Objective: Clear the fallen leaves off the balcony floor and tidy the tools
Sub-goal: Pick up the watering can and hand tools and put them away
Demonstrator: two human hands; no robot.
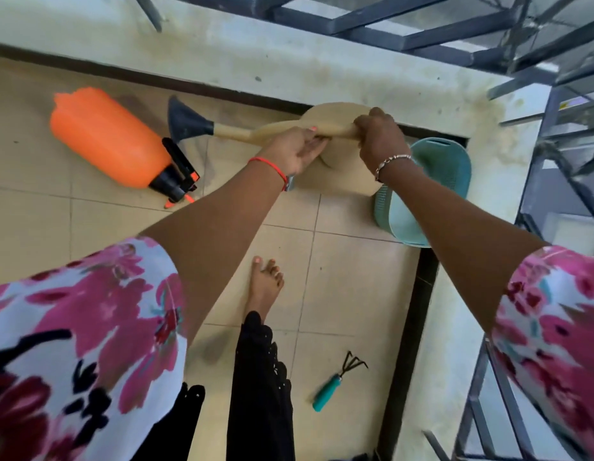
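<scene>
Presently your left hand [297, 151] and right hand [378, 134] both close their fingers on the handle of the tan, black-rosed watering can [335, 176], held above the tiled floor [338, 294] beside the teal basket [435, 181].

No text, label, brand or number can be read anywhere; a small yellowish tag on the railing [566, 104] is too blurred to make out.
</scene>
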